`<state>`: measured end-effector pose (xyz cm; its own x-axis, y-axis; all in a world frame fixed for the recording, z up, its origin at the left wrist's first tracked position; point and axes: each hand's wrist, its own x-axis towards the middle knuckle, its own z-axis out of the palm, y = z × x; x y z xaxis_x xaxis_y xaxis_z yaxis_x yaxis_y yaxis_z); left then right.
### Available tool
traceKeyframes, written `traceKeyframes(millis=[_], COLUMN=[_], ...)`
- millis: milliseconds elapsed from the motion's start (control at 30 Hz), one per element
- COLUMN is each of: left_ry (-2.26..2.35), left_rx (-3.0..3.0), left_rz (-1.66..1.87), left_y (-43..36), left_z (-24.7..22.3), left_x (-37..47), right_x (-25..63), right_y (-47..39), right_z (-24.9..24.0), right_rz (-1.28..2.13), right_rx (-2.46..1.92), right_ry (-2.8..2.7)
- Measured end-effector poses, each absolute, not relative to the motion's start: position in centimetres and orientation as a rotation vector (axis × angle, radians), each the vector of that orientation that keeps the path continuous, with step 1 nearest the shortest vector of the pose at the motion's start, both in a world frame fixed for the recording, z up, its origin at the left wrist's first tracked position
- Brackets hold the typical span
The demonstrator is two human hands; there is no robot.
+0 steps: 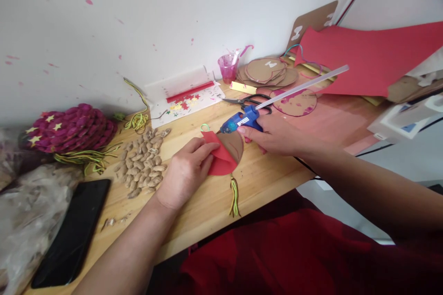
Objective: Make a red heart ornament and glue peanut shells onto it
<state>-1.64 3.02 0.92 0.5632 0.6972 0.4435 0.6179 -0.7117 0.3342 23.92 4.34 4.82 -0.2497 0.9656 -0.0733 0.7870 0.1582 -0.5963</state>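
Note:
My right hand [272, 134] is wrapped round a blue hot glue gun [247, 119], a long clear glue stick [304, 85] jutting from its back. The nozzle points down at a round cardboard disc [234, 143]. Between the fingers and thumb of my left hand [190, 168] is the edge of a red paper piece [221, 160], folded partly back off the cardboard. A yellow-green tassel [234, 197] hangs from the disc's near edge, and a small green loop [205, 127] shows at its far edge. Whether glue is coming out is too small to tell.
Peanuts [143, 161] lie left of my left hand, near a black phone [72, 230]. Black scissors [249, 100], cardboard discs [265, 71] and a pink cup [228, 68] stand farther back. Red paper [370, 57] lies at right; purple peanut-covered ornaments [74, 129] are stacked at left.

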Motion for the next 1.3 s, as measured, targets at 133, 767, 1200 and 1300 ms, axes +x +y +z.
traceKeyframes(millis=[133,767,1200,1300], left_ry=[1.123,1.131,1.133,1.13], left_rx=[2.65,2.665,2.643,2.645], left_rz=[0.836,0.826,0.837,0.841], left_y=[3.0,2.9,3.0,3.0], left_z=[0.9,1.2,1.1,1.1], left_x=[-1.7,-1.6,-1.7,-1.7], right_x=[23.8,23.4,24.4,24.7], right_y=[4.3,4.1,3.5,3.2], right_z=[5.1,6.0,6.1,6.3], right_rz=[0.655,0.619,0.585,0.59], right_rx=[-1.664,-1.711,-1.762,-1.743], right_ry=[-2.17,-2.218,-2.27,-2.272])
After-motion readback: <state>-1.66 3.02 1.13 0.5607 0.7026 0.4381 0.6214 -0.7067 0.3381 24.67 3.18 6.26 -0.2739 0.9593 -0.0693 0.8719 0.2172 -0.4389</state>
